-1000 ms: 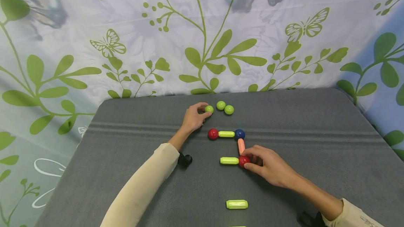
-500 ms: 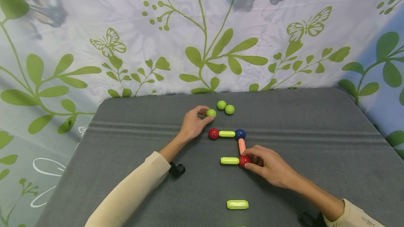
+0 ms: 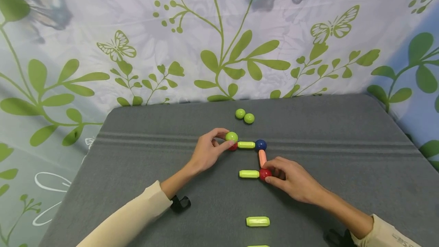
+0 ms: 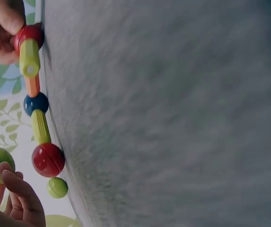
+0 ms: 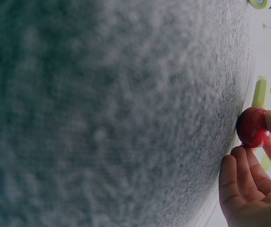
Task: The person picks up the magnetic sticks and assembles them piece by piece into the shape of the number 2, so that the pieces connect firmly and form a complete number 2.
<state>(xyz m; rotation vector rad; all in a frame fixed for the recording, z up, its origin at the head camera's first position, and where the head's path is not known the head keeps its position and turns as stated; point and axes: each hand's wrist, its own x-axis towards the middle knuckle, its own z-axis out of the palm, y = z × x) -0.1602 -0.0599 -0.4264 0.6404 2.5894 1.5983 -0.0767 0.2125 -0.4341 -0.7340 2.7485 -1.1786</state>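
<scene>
My left hand (image 3: 208,150) pinches a green ball (image 3: 231,137) between thumb and fingers. In the left wrist view that ball (image 4: 2,163) is raised off the table; in the head view it overlaps the red ball (image 3: 233,146) at the chain's left end. From there the chain runs through a yellow-green rod (image 3: 246,145), a blue ball (image 3: 260,145) and an orange rod (image 3: 262,158) to a second red ball (image 3: 265,174), which my right hand (image 3: 291,180) holds between thumb and fingers. Another yellow-green rod (image 3: 249,174) points left from this ball.
Two green balls (image 3: 240,113) sit side by side at the back of the grey table (image 3: 326,132). A loose yellow-green rod (image 3: 258,221) lies in front, with part of another at the bottom edge. A patterned cloth (image 3: 164,41) hangs behind.
The left hand has carried the green ball from beside the other two toward me, up to the red ball at the chain's left end. The right hand stays on its red ball.
</scene>
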